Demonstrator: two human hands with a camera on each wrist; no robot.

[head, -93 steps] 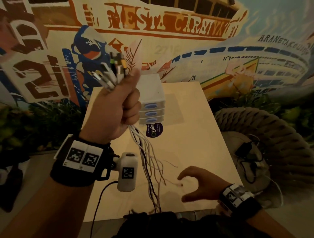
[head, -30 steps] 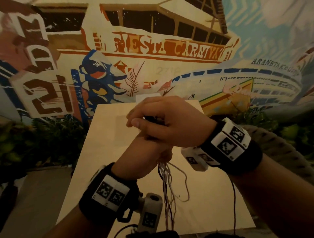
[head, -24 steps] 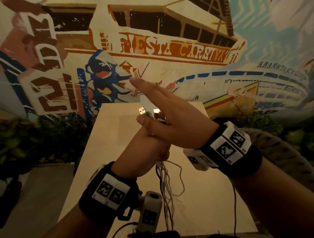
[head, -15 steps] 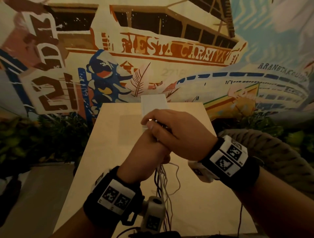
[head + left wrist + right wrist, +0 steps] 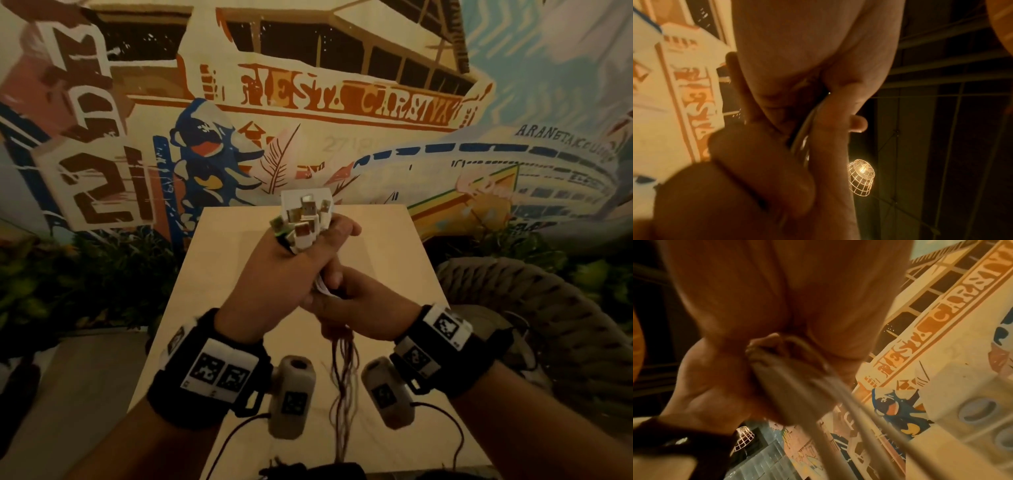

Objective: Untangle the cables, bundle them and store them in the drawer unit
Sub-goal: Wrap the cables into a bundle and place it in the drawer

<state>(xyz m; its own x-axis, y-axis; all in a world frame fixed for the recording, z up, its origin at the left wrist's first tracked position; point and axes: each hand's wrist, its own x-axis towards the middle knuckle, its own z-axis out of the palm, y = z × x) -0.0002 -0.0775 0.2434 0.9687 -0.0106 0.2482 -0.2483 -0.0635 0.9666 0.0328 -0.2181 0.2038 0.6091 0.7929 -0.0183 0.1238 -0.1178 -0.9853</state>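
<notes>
My left hand [image 5: 284, 263] grips a bundle of cables upright above the table. Several white and green USB plugs [image 5: 305, 219] stick out of the top of its fist. Just beneath it, my right hand [image 5: 356, 301] curls round the same cables, touching the left hand. The loose strands [image 5: 342, 373] hang down between both wrists. In the left wrist view the cables [image 5: 803, 141] run between the fingers, and in the right wrist view the cables [image 5: 818, 386] run blurred out of the fist. The white drawer unit [image 5: 289, 200] stands behind the plugs, mostly hidden; the right wrist view shows the drawer unit [image 5: 972, 402] and its round blue handles.
The pale wooden table [image 5: 387, 246] runs away from me to a painted mural wall [image 5: 342, 102]. A thick woven rope seat [image 5: 548, 308] sits to the right of the table, holding dark cables. Green plants [image 5: 85, 274] line the floor at the left.
My right hand left the top of the plugs and came down under my left hand, where it now grips the cables. The plugs are uncovered.
</notes>
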